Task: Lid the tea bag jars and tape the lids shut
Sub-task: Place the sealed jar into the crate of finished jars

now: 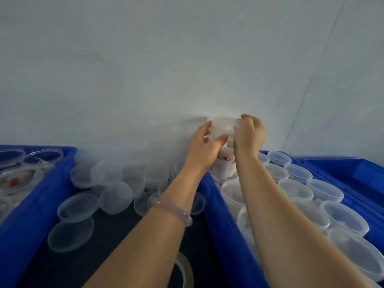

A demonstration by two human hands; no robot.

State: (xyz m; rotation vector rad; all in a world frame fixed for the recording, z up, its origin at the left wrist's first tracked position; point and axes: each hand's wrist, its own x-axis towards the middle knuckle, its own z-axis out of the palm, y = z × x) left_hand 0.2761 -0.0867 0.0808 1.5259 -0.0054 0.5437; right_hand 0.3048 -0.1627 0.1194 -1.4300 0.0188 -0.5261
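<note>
Lidding step, jar held up in front of pale wall (145, 69).

Hands: left hand (204, 142) grips the lid (223, 126) at its left edge, fingers above and thumb below. Right hand (248, 136) is curled over the lid's right edge. Both hold narrow on the rim. Tea bag jar (223, 163) sits directly under the lid, between the two wrists, above the near corner of the right crate (220, 225). Red-and-white contents show through its wall. Cannot tell which fingers carry the jar's weight, nor whether the lid is seated all round.

Procedure note (judgement): keep the lid level on the mouth, press evenly round the whole rim with both thumbs, and check for a raised edge. Only then reach for the tape roll (186, 267), which lies on the dark table (124, 246) near the bottom edge of view. A tilted lid would likely pop up under the tape.

Containers:
- Right crate: open jars (295, 190), clear, packed in rows. They look empty, though the nearest ones are partly hidden by the right forearm.
- Table between crates: loose lids (79, 206), scattered and overlapping.
- Left crate (41, 194): clear containers with something orange-red inside, too blurred to identify.
- Far-right crate (353, 173): contents not visible.

Bracelet (172, 210) on left wrist.
</note>
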